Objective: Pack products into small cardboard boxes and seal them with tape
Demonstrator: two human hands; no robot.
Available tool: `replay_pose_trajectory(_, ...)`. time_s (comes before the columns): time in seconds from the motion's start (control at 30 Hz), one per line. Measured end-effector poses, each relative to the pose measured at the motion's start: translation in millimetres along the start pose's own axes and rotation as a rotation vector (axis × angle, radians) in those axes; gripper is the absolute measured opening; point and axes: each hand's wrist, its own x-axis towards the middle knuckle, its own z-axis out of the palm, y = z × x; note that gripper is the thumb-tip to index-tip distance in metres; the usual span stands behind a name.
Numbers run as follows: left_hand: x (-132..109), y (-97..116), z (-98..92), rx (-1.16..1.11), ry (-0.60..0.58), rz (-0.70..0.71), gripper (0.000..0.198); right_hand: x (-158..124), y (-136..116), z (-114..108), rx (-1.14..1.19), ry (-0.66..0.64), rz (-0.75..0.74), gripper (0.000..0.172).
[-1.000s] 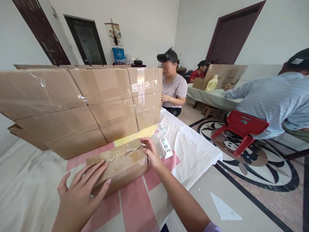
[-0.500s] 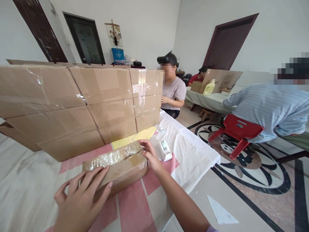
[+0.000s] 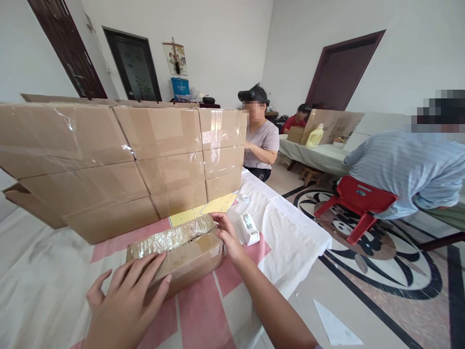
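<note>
A narrow brown cardboard box (image 3: pixel 189 254) lies on the table in front of me, with shiny clear tape along its top. My left hand (image 3: pixel 127 291) rests on its near left end, fingers spread over the top and thumb along the front side. At the right end, my right hand (image 3: pixel 229 235) has its fingers bent around the corner, gripping it. Just right of that hand stands a small white device (image 3: pixel 249 230) with a screen. The box's left end is partly hidden under my left hand.
A wall of taped cardboard boxes (image 3: pixel 170 135) rises behind the box. Pink and pale cloth (image 3: pixel 198 315) covers the table, whose right edge drops to the floor. A person (image 3: pixel 263 140) is beyond it; another sits on a red chair (image 3: pixel 363 196). A yellow bottle (image 3: pixel 315 135) stands farther off.
The view has shifted slightly. My left hand's fingers have moved a little on the box top, its index finger lifting outward. The box and right hand stay nearly the same.
</note>
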Motion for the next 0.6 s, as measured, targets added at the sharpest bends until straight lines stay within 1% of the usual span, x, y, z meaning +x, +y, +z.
replay_pose_trajectory(0.13,0.9,4.6,-1.9,-0.014,0.022,-0.009,0.046,-1.8,4.2,-0.6,-0.004,0.018,-0.005,0.042)
replay_pose_trajectory(0.23,1.1,5.1,-2.3,-0.042,0.04,-0.008,0.047,-3.4,7.4,0.1,0.01,0.034,-0.013,0.039)
replay_pose_trajectory(0.37,-1.0,1.8,-3.6,-0.067,-0.003,0.018,0.047,-2.0,7.0,1.6,-0.031,0.112,-0.064,0.03)
replay_pose_trajectory(0.43,-3.6,-0.7,-3.7,-0.052,-0.015,0.041,0.048,-1.2,4.5,-1.3,-0.09,0.195,-0.085,0.026)
replay_pose_trajectory(0.5,-6.9,-3.2,-2.9,-0.034,-0.017,0.069,0.049,-3.2,0.9,-10.0,-0.19,0.311,-0.102,0.021)
replay_pose_trajectory(0.6,-11.5,-6.1,-0.5,-0.02,-0.012,0.096,0.05,-13.7,-5.6,-37.0,-0.353,0.509,-0.102,0.014)
